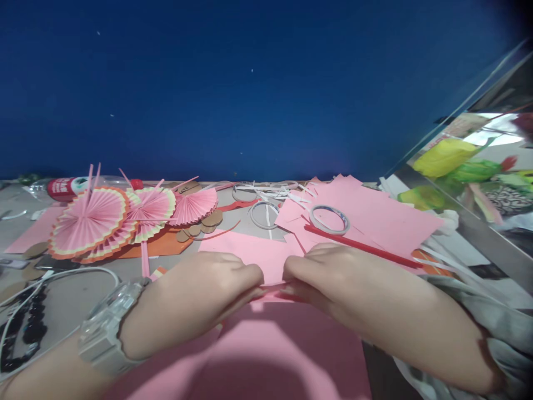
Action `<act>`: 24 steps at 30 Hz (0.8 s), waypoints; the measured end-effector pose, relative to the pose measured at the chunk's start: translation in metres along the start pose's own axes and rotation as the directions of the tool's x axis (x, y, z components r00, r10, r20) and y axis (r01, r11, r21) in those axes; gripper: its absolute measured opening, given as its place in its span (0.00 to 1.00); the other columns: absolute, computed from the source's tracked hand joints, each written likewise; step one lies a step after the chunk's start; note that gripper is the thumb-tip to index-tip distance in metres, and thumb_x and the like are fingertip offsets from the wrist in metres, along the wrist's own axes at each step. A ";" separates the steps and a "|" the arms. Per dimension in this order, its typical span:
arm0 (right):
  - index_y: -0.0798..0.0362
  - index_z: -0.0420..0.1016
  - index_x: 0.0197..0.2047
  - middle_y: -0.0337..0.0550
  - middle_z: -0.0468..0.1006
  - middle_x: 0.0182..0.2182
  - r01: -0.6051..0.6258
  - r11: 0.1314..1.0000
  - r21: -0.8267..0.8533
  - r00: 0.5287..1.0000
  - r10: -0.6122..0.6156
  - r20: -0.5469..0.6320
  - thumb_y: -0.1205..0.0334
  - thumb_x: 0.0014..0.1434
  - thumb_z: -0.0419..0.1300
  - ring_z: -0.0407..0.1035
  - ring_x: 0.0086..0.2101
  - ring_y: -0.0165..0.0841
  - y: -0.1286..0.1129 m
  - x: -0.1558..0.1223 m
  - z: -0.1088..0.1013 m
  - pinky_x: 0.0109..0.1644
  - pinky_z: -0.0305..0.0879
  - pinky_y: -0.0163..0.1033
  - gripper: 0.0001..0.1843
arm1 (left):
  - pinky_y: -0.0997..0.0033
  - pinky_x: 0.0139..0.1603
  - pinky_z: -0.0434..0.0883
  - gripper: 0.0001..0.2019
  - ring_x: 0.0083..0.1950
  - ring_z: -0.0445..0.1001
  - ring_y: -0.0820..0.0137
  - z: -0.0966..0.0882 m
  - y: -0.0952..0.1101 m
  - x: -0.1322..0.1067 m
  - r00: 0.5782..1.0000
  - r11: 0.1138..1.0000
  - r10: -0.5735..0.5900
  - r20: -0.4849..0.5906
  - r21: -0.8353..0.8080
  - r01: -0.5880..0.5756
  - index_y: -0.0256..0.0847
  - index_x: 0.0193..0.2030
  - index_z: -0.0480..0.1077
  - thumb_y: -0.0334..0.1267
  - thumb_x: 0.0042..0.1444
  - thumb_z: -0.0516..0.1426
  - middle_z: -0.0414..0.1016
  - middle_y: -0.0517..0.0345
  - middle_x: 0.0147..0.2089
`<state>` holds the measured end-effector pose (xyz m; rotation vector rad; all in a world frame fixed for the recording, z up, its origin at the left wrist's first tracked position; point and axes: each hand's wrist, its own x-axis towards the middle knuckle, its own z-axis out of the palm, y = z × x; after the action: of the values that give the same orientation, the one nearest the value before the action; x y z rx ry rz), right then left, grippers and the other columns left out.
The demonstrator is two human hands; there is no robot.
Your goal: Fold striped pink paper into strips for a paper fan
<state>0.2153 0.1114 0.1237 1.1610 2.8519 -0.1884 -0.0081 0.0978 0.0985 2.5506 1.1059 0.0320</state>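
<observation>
My left hand [220,280], with a clear watch [112,328] on its wrist, pinches a sheet of pink paper [254,253]. On the same sheet, a short way to the right, my right hand [320,272] is closed too. Between the two hands the near edge of the paper looks bent or folded; the fingertips are partly hidden beneath it. More pink paper [287,350] lies flat below and in front of me, with a shadow over it. A red strip [362,244] and a roll of tape [328,220] rest on stacked pink sheets [353,203] beyond my right hand.
Pleated pink paper fans [89,222] lie at the left, before a plastic bottle [66,189]. Round cardboard discs [211,218] and another tape ring [264,215] sit mid-table. A white cable [112,271] and black beads [35,316] are left. A blue partition [250,89] stands behind.
</observation>
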 end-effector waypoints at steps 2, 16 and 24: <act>0.51 0.64 0.27 0.33 0.67 0.19 -0.035 0.999 -0.033 0.999 0.035 0.015 0.66 0.56 0.59 0.62 0.19 0.30 0.001 0.000 -0.003 0.22 0.44 0.34 0.08 | 0.71 0.31 0.57 0.09 0.31 0.67 0.70 -0.001 -0.002 0.000 1.000 1.000 -0.010 -0.011 0.018 0.010 0.45 0.34 0.63 0.40 0.63 0.46 0.69 0.64 0.29; 0.51 0.64 0.24 0.32 0.68 0.17 0.100 0.992 -0.083 0.983 -0.111 -0.144 0.77 0.45 0.61 0.62 0.18 0.30 -0.014 0.002 0.002 0.24 0.45 0.35 0.13 | 0.74 0.30 0.58 0.18 0.28 0.67 0.73 -0.003 -0.002 0.006 0.987 0.991 0.111 -0.113 -0.068 -0.119 0.41 0.33 0.69 0.44 0.65 0.43 0.71 0.61 0.26; 0.50 0.64 0.27 0.34 0.68 0.18 0.051 0.998 -0.047 0.999 -0.050 0.017 0.74 0.51 0.56 0.62 0.19 0.30 0.006 -0.009 -0.010 0.23 0.47 0.34 0.09 | 0.73 0.26 0.53 0.17 0.24 0.60 0.75 -0.009 -0.004 0.003 0.987 0.992 0.096 -0.132 0.088 -0.085 0.41 0.26 0.62 0.46 0.64 0.45 0.64 0.65 0.22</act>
<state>0.2262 0.1108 0.1337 1.0743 2.8572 -0.1304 -0.0102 0.1053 0.1052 2.7057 1.0592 0.1897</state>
